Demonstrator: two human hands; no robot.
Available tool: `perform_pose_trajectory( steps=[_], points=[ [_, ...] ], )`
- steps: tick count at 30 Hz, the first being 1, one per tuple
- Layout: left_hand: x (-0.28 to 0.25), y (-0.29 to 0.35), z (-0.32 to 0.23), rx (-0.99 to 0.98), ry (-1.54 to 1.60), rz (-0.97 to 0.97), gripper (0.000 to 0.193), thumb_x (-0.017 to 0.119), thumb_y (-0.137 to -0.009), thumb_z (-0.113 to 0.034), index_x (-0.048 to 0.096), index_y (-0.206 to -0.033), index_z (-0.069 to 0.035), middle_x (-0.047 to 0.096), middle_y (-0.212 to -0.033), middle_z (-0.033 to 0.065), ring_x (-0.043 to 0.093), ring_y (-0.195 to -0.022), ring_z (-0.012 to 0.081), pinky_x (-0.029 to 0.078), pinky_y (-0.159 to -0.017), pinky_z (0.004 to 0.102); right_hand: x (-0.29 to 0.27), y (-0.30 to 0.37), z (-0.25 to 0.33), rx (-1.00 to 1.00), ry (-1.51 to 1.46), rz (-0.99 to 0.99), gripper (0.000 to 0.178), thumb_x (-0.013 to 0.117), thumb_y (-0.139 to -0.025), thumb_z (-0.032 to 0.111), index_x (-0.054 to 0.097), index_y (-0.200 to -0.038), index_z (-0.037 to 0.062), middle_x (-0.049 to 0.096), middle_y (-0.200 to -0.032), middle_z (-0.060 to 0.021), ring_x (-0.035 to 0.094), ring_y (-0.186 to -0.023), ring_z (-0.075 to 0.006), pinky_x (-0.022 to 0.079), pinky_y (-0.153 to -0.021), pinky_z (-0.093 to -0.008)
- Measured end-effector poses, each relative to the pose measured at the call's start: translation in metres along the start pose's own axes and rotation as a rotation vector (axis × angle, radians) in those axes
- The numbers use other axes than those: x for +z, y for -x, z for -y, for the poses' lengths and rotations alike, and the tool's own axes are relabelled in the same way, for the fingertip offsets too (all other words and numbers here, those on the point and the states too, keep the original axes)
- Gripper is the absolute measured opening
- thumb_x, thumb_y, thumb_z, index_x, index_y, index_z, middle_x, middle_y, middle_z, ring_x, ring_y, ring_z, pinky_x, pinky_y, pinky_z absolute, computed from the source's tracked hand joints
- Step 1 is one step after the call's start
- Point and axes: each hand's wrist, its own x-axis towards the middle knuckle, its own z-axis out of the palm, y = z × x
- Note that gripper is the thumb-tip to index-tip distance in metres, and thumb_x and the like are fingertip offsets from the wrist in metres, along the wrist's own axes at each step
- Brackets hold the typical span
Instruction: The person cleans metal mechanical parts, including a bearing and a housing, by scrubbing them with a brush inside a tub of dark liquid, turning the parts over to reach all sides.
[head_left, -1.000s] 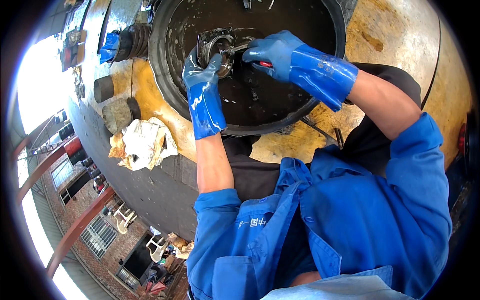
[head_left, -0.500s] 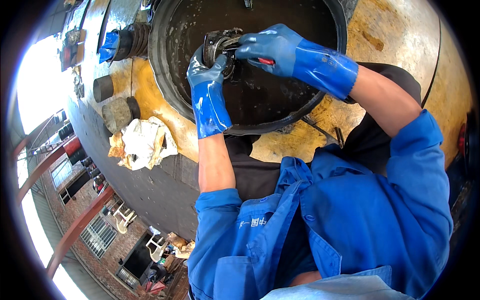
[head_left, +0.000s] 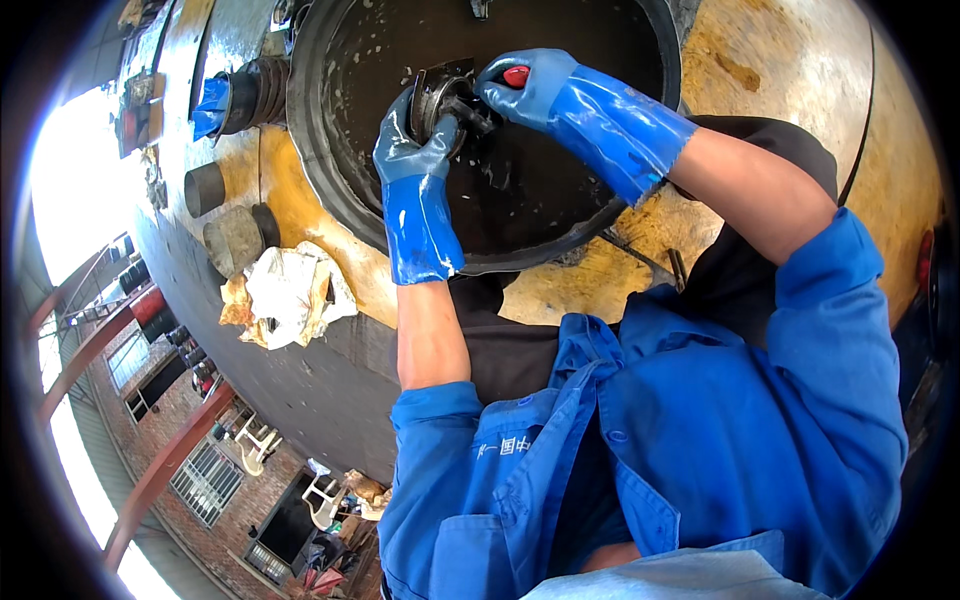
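Both my hands wear blue rubber gloves and are over a big round black tub [head_left: 342, 203] of dark liquid. My left hand [head_left: 412, 150] is closed on a dark, wet metal part [head_left: 431, 94] with a ring-shaped opening, thumb on the near side. My right hand [head_left: 532, 88] is wrapped round a red-handled tool [head_left: 516, 76]; the handle's end shows above the fist. Just left of that fist, a dark piece lies against the ring. Whether it is the tool's working end, I cannot tell.
Left of the tub lie a crumpled white rag [head_left: 290, 290], a grey cylinder [head_left: 233, 243], a dark cylinder [head_left: 205, 189] and a stack of black rings [head_left: 268, 92]. Thin metal rods [head_left: 640, 255] lie by the tub's near rim. A brick building [head_left: 190, 430] stands at lower left.
My right hand has turned, bringing the red handle's end from below the fingers to above the fist. The metal part has tilted slightly in my left hand.
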Motion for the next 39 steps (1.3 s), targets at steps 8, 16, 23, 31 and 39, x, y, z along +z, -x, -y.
perform_pose_trajectory(
  steps=[8,16,23,31,39],
  points=[
    [0.005,0.003,-0.004,0.01,0.052,0.049,0.06,0.082,-0.077,0.003,0.061,-0.132,0.002,0.07,-0.12,0.0135,0.069,-0.105,0.0189,0.056,-0.095,0.0324,-0.019,-0.004,0.002,0.259,-0.155,0.174,0.031,0.066,-0.096,0.038,0.076,-0.116,0.0159,0.076,-0.097,-0.0059,0.072,-0.082,-0.0164,0.06,-0.072,-0.032],
    [-0.003,0.001,-0.009,0.076,-0.022,0.039,0.059,0.082,-0.077,0.003,0.061,-0.132,0.002,0.07,-0.12,0.0133,0.068,-0.105,0.0194,0.055,-0.095,0.0321,-0.03,-0.002,0.007,0.2,0.047,0.284,0.029,0.068,-0.094,0.032,0.076,-0.113,0.0113,0.076,-0.092,-0.0074,0.072,-0.078,-0.0168,0.058,-0.069,-0.0311],
    [-0.033,-0.011,-0.005,0.011,0.176,-0.12,0.049,0.083,-0.079,0.001,0.065,-0.125,0.003,0.072,-0.108,0.0098,0.069,-0.091,0.0175,0.056,-0.089,0.0323,-0.036,-0.006,0.005,0.135,0.127,0.158,0.03,0.069,-0.087,0.032,0.077,-0.111,0.0147,0.077,-0.1,-0.0082,0.073,-0.091,-0.0216,0.058,-0.087,-0.0359],
    [-0.041,-0.009,-0.007,-0.174,0.667,-0.18,0.039,0.075,-0.078,0.006,0.067,-0.115,-0.004,0.068,-0.08,0.0069,0.063,-0.066,0.0182,0.06,-0.076,0.0407,-0.032,-0.004,0.003,0.059,0.173,0.097,0.029,0.07,-0.087,0.031,0.077,-0.11,0.0149,0.077,-0.1,-0.008,0.073,-0.091,-0.0224,0.058,-0.087,-0.0362],
    [-0.05,-0.014,0.011,-0.326,0.753,-0.108,0.023,0.074,-0.082,0.0,0.067,-0.103,-0.006,0.063,-0.076,0.0075,0.063,-0.068,0.023,0.06,-0.078,0.0461,-0.031,0.001,0.008,0.054,0.156,0.092,0.028,0.071,-0.087,0.031,0.077,-0.108,0.0143,0.077,-0.099,-0.0088,0.073,-0.091,-0.023,0.059,-0.086,-0.0367]
  ],
)
